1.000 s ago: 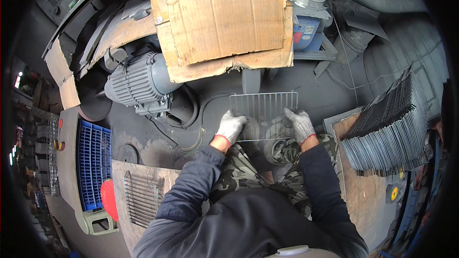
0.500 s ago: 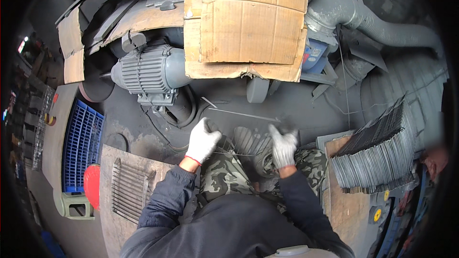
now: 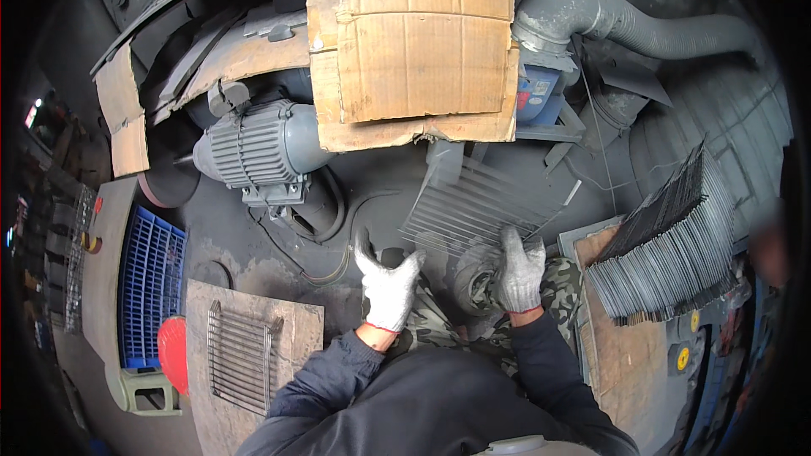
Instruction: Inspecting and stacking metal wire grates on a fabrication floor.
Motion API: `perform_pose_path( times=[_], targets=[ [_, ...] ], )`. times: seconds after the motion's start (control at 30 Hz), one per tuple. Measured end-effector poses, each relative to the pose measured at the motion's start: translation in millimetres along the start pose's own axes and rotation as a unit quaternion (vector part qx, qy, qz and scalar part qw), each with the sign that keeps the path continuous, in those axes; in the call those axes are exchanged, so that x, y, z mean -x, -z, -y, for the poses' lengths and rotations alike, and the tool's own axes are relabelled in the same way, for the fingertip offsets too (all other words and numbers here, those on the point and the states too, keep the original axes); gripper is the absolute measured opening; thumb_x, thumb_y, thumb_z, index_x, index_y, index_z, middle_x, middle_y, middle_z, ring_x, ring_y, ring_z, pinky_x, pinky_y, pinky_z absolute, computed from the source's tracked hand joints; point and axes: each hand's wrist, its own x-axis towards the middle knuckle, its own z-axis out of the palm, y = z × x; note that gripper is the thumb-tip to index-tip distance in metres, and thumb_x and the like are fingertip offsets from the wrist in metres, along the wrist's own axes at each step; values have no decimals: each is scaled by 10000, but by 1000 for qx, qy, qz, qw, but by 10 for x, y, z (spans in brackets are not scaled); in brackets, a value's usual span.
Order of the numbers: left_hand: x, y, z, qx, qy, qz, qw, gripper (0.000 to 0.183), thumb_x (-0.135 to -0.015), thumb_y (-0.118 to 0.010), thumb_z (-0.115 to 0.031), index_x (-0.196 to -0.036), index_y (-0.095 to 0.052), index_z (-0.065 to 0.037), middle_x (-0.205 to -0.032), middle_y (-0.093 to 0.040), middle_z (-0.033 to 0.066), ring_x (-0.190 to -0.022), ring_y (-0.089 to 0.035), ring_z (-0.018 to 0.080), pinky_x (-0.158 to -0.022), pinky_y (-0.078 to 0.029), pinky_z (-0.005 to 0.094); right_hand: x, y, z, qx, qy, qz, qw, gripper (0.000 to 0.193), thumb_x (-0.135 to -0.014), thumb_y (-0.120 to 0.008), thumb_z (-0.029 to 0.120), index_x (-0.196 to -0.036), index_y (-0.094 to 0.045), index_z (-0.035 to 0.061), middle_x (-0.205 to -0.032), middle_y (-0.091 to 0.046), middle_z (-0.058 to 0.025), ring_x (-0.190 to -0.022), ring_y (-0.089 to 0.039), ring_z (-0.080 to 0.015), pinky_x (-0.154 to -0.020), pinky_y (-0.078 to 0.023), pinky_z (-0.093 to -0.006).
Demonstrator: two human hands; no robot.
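A wire rack of thin parallel bars, blurred by motion, is tilted in front of my knees. My right hand, in a white glove, grips its near edge with thumb and fingers. My left hand, gloved too, is off the rack, just left of its near corner, thumb and fingers spread apart. Several similar racks lie flat together on the board to my left. A tall leaning stack of wire racks stands on the board at my right.
Ahead on the left sits a grey electric motor with a cable. Cardboard sheets cover the machine ahead. A ribbed duct runs at the far right. At left are a blue plastic crate and a red round object.
The rack has moved up and away from my lap, turning its bars toward view. My left hand has let go of it and spread its fingers. The view has shifted slightly.
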Motion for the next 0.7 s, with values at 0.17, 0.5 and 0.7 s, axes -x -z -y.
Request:
perform_pose_path(
  times=[0.17, 0.5, 0.7],
  targets=[
    [53, -95, 238, 358, 252, 74, 896, 438, -1016, -716, -63, -1416, -544, -15, -1165, -712, 111, -998, -690, 169, -905, -569, 312, 259, -238, -235, -339, -221, 9, 914, 277, -1096, -629, 138, -1354, -590, 45, -1297, -683, -188, -1110, -702, -347, -1055, -575, -517],
    [-232, 22, 436, 236, 245, 196, 920, 125, -1029, -696, -69, -954, -600, -40, -801, -659, 41, -638, -612, 128, -598, -523, 301, -367, 490, -385, 96, -53, 6, 994, 226, -1003, -753, 110, -1195, -692, 7, -1054, -742, -51, -959, -698, -152, -874, -576, -310],
    [-509, -357, 601, 228, 294, 268, 889, 331, -1000, -747, -131, -1251, -592, 18, -980, -717, 54, -786, -667, 88, -643, -562, 258, -715, 720, -407, 85, -210, 94, 970, 265, -982, -761, 100, -1223, -726, -4, -1119, -773, -71, -969, -708, -161, -890, -576, -324]
  ],
)
